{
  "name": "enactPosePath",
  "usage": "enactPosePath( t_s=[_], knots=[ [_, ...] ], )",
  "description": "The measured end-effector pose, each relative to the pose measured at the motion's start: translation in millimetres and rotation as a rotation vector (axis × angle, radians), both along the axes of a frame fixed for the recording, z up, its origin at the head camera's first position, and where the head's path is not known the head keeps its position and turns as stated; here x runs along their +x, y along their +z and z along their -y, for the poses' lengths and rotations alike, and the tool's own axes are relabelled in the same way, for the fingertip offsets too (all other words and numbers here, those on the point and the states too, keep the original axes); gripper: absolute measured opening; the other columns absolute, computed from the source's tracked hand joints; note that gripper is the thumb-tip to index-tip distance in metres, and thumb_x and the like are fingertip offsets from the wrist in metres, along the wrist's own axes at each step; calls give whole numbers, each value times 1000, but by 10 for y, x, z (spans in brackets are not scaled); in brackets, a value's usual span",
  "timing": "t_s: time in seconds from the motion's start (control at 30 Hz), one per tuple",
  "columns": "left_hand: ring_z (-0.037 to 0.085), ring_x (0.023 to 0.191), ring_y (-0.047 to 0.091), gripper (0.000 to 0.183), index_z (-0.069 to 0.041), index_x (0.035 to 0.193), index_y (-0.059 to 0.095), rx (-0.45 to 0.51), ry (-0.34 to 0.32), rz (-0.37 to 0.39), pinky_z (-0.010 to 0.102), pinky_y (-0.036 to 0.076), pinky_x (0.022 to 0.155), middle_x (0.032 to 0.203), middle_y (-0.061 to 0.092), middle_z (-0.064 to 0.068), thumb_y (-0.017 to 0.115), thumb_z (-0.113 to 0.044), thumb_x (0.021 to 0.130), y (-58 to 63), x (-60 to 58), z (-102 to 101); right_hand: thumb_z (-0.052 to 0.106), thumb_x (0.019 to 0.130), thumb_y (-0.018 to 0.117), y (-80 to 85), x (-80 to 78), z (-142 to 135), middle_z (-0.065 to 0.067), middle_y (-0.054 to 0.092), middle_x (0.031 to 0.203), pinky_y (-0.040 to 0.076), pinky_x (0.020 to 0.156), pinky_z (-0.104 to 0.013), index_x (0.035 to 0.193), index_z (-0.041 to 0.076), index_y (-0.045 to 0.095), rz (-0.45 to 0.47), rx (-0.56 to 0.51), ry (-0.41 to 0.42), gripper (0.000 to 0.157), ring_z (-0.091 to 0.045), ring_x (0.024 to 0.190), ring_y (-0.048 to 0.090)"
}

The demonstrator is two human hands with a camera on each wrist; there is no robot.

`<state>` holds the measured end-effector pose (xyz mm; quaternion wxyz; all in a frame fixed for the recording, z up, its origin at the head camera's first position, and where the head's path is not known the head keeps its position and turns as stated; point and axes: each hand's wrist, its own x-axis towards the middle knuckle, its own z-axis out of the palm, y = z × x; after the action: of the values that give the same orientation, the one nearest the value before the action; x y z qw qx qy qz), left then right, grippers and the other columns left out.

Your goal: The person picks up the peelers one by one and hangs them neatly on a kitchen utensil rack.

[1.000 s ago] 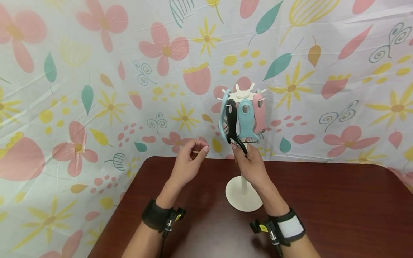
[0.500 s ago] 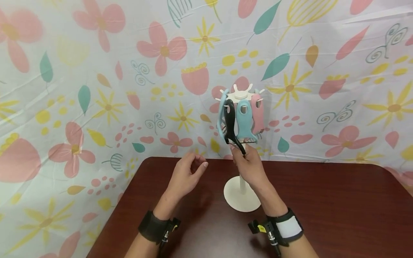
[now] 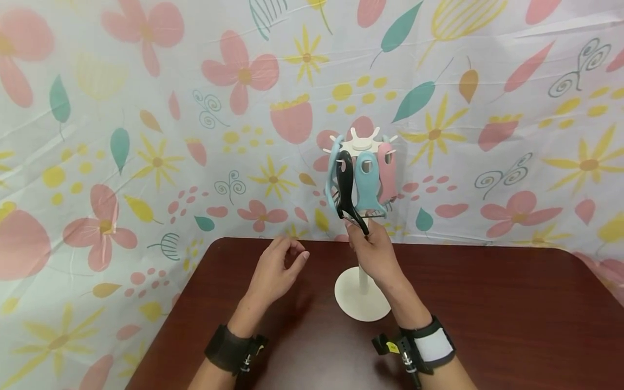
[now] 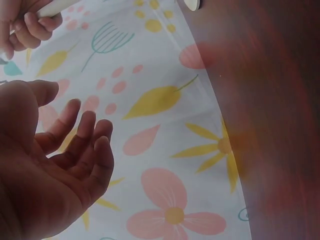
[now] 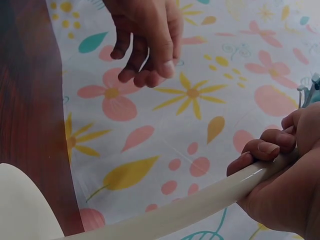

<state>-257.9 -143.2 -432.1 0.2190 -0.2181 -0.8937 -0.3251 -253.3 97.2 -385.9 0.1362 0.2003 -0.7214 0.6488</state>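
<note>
A white stand (image 3: 362, 145) with a ring of hooks on top rises from a round base (image 3: 347, 300). Hanging from its hooks are a black peeler (image 3: 345, 179), a light blue peeler (image 3: 367, 181), a pink peeler (image 3: 388, 176) and another light blue one (image 3: 331, 173) at the left. My right hand (image 3: 375, 252) grips the stand's post (image 5: 200, 206) just below the peelers. Left of the stand, my left hand (image 3: 273, 273) hovers over the table with its fingers loosely curled, holding nothing.
The dark reddish-brown table (image 3: 487, 314) stretches out on both sides of the stand. A cloth with printed flowers and leaves (image 3: 234, 146) hangs behind the table and along its left side. Black straps with small cameras sit on both wrists.
My left hand has drawn slightly down and left, away from the stand. The right hand keeps its grip on the post. The head view has shifted a little.
</note>
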Motion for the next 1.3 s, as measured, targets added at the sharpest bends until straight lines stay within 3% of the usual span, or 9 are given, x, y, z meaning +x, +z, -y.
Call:
enactPosePath(
  t_s=[0.23,0.43,0.6,0.73,0.83,0.93,1.03,1.17,1.3],
  knots=[
    [13,76,52,14,-26,99,59,-3,-10,17,25,46,65,94,53,-8,60,-40,95,-11,10,-38,34,103,49,16,38,-29,-12,34,58,21,43,-29,69,2,42,24,14,-12,47,-20,47,25],
    [14,78,53,13,-27,100,59,9,-25,28,26,47,66,96,53,-7,60,-39,95,-11,0,-61,26,104,49,22,27,-77,-14,47,63,31,47,-33,77,-5,52,20,75,-10,40,-24,51,38],
    [15,77,53,12,-26,100,60,28,-43,43,26,47,65,96,54,-7,61,-38,95,-19,8,-70,33,101,53,17,71,-176,-9,61,85,44,60,-38,100,7,55,54,249,-5,26,-21,72,56],
    [13,75,53,11,-27,99,60,36,-50,49,26,47,63,95,54,-8,61,-38,95,-22,6,-77,46,95,59,-21,111,-321,1,62,95,51,71,-37,113,18,50,76,415,33,34,-13,84,61],
    [13,75,52,11,-27,99,60,42,-62,47,26,46,63,95,54,-8,60,-37,96,-20,-4,-86,43,92,65,-67,131,-456,5,61,106,52,83,-40,120,20,51,72,504,49,39,-10,100,61],
    [12,76,52,10,-27,99,60,47,-72,47,28,48,64,95,54,-8,60,-36,96,-20,-14,-92,34,91,69,-119,145,-599,5,58,121,48,91,-46,127,19,53,36,596,44,43,-15,114,56],
    [13,77,53,9,-26,99,61,64,-76,50,34,51,67,96,54,-8,61,-35,96,-27,-21,-91,26,91,69,-170,165,-741,-3,56,129,46,94,-51,132,11,53,11,680,23,47,-24,119,53],
    [16,79,54,9,-26,98,61,69,-73,51,40,51,68,96,54,-7,60,-34,96,-42,-30,-73,27,94,65,-238,191,-922,-11,57,129,46,92,-53,133,5,53,19,755,-31,45,-30,117,54],
    [18,79,54,10,-26,98,60,50,-57,43,35,49,67,96,54,-6,60,-36,96,-55,-34,-43,28,97,61,-318,195,-1092,-13,57,127,45,92,-54,130,4,54,19,817,-106,42,-32,116,53]
  ],
)
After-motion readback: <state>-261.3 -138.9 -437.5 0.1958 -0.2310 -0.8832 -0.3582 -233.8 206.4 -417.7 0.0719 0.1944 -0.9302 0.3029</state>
